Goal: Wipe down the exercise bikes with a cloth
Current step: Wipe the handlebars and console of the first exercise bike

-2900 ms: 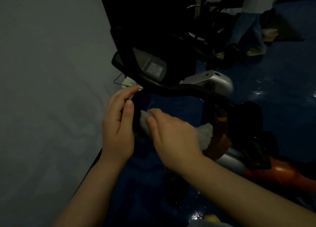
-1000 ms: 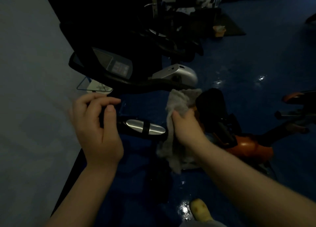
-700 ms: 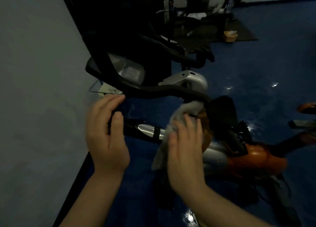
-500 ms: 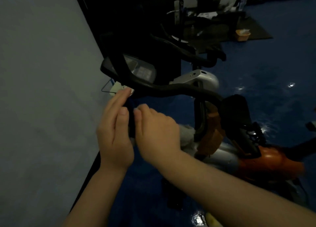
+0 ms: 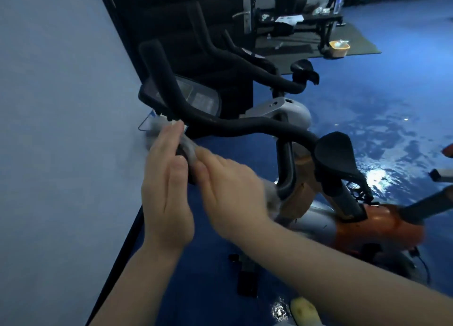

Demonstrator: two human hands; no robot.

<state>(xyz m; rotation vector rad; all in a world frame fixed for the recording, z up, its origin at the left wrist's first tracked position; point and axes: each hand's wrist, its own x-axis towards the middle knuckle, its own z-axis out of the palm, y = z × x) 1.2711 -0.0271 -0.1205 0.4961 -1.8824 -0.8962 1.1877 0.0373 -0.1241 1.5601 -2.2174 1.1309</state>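
- Fingers (image 5: 169,139) of the left hand (image 5: 166,188) lie straight and close together, reaching up along the near handlebar grip (image 5: 183,154), with the thumb alongside; they rest against it rather than curl round it.
- Fingers (image 5: 208,159) of the right hand (image 5: 230,190) press the cloth (image 5: 190,149) onto that same grip; the picture is blurred here, so I cannot tell whether they curl round the cloth or lie flat on it.
- Pale grey cloth shows between the two hands, and a further bit of it shows beyond the right hand, beside the bike's upright post (image 5: 285,168).
- Both hands sit at the left end of the exercise bike (image 5: 245,127), just under its black curved handlebar and the console screen (image 5: 196,97).
- Its black saddle (image 5: 335,154) is to the right of the hands, above an orange and silver body (image 5: 367,225).
- A second bike (image 5: 277,80) stands behind the first, nearer the dark door (image 5: 191,31).
- Left of it all runs a pale wall (image 5: 61,129); the glossy blue floor (image 5: 380,109) spreads to the right.
- Far back, a yellow tub (image 5: 339,47) sits on a dark mat (image 5: 353,46).
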